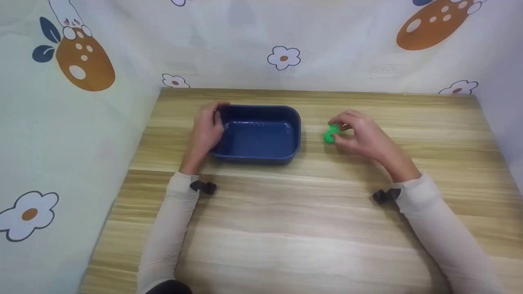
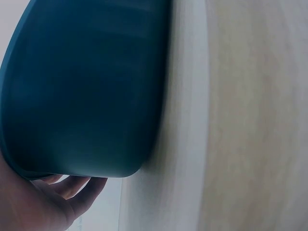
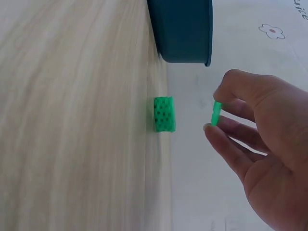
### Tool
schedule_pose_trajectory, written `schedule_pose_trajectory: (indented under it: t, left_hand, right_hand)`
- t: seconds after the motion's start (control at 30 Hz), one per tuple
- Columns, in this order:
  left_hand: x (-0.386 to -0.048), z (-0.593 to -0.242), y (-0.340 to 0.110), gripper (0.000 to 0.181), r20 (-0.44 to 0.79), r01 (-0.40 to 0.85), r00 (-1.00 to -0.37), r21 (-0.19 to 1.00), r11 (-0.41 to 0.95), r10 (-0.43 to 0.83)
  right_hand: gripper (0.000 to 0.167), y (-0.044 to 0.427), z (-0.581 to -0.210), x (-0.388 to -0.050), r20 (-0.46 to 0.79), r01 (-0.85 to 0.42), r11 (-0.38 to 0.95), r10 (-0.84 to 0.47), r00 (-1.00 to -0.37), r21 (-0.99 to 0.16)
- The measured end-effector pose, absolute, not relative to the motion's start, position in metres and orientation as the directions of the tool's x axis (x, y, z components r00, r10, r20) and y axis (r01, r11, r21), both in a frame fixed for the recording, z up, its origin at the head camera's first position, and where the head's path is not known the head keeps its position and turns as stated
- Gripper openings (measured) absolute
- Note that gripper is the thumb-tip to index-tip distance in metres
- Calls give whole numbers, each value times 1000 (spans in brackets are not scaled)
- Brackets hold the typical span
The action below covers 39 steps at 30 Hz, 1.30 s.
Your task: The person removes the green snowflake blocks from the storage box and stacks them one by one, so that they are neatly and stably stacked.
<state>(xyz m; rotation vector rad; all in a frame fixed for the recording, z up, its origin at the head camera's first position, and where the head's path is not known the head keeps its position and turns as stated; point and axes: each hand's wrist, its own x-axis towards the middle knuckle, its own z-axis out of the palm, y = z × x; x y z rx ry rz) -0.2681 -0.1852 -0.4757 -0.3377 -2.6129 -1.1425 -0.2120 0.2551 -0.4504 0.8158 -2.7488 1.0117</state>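
At the left end of a dark blue rectangular basin (image 1: 261,141), my left hand (image 1: 206,128) grips the rim, the thumb on the inner side. The left wrist view shows its fingers behind the wall of the basin (image 2: 86,91). To the right of the basin, my right hand (image 1: 361,132) pinches a thin bright green disc-like piece (image 3: 216,113) between thumb and fingertips, above the table. Just below it stands a short green cylinder (image 3: 164,114) with rows of small holes in its side, apart from the hand. From the head view the disc partly overlaps the cylinder (image 1: 329,138).
A wood-grain table (image 1: 294,212) lies under everything. Behind it and at the left hang pale cloth walls (image 1: 229,61) printed with flowers and orange fruit shapes. A dark clip-like mount sits at each wrist, over light sleeves.
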Motion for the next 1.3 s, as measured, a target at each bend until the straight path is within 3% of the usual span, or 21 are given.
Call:
schedule_pose_trajectory:
  t: [0.43, 1.3]
  left_hand:
    - [-269, -476, -186, 42, 331, 314, -938, 678, 665, 105]
    - [-268, -476, -186, 40, 349, 330, -931, 675, 660, 108]
  right_hand:
    - [34, 258, -458, -215, 127, -474, 692, -490, -862, -544]
    - [36, 256, -462, -215, 106, -440, 745, -452, -886, -502]
